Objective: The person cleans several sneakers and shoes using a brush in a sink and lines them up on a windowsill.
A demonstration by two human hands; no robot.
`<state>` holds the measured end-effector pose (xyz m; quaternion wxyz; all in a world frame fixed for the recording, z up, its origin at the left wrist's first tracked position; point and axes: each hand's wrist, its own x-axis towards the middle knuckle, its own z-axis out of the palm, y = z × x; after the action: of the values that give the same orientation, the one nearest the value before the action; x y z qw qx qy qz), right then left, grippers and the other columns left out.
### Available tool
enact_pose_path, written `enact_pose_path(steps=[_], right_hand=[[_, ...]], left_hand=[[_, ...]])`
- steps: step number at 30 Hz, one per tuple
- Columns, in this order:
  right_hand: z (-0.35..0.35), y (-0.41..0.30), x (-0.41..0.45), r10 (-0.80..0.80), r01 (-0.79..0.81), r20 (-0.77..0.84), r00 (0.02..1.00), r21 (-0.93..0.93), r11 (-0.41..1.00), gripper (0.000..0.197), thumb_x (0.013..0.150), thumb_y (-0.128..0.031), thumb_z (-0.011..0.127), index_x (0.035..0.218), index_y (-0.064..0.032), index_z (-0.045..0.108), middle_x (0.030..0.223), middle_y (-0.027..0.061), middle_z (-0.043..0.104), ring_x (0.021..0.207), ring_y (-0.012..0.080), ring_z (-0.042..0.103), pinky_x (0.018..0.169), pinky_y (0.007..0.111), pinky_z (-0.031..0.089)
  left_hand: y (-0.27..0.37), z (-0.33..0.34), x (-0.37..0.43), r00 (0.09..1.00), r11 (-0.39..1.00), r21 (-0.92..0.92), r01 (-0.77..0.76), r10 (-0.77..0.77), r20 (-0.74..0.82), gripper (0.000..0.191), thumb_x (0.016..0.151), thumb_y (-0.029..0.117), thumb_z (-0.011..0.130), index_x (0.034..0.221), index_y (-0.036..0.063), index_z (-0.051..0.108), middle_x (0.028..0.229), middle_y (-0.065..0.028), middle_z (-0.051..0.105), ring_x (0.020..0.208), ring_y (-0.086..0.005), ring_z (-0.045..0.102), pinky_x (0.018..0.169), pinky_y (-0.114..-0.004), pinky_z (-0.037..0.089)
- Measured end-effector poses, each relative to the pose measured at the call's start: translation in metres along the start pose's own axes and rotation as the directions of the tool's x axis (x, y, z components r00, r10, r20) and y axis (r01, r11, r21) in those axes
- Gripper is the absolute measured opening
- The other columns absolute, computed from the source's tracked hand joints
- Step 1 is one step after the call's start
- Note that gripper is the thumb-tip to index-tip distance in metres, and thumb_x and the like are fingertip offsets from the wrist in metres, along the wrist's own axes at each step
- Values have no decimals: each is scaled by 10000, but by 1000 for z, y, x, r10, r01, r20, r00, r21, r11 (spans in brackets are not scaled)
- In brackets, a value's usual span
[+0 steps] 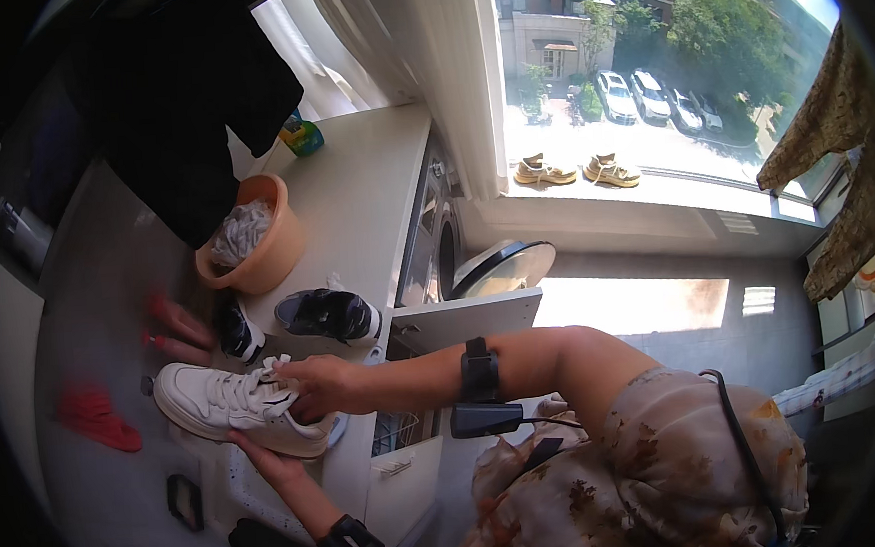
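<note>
A white lace-up sneaker is held up over a speckled white sink, its toe pointing away from me. My left hand supports it from below along the sole. At the collar, my right hand grips the tongue and lace area, with some fingers hidden inside the opening. Beyond the hands, a dark patterned sneaker with a white sole rests on the pale countertop. Its apparent mate sits beside it, near the wall.
An orange basin holding crumpled whitish material stands on the countertop, under hanging dark clothing. A washing machine door and a cabinet door hang open at the side. Beige shoes sit on the windowsill. A red cloth is at the wall.
</note>
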<state>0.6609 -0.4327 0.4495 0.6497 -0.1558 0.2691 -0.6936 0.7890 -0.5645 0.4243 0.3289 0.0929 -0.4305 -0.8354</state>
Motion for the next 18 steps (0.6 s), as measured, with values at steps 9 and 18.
enact_pose_path(steps=[9,18], right_hand=[[-118,-97,-206,-65,87,-187,980,115,990,550,846,-537,358,901,-27,557,873,98,573,806,173,516,799,349,400],[-251,-165,-463,-385,519,-453,804,217,827,470,812,-255,556,1214,-73,397,1208,72,457,1120,203,414,959,411,266]], left_hand=[[-154,191,19,879,963,30,267,-256,402,813,745,621,441,1306,64,253,1308,-133,328,1184,-300,350,987,-424,280],[-391,431,-25,688,921,114,373,-357,632,674,779,424,567,1262,29,312,1230,-103,419,1114,-243,426,953,-372,332]])
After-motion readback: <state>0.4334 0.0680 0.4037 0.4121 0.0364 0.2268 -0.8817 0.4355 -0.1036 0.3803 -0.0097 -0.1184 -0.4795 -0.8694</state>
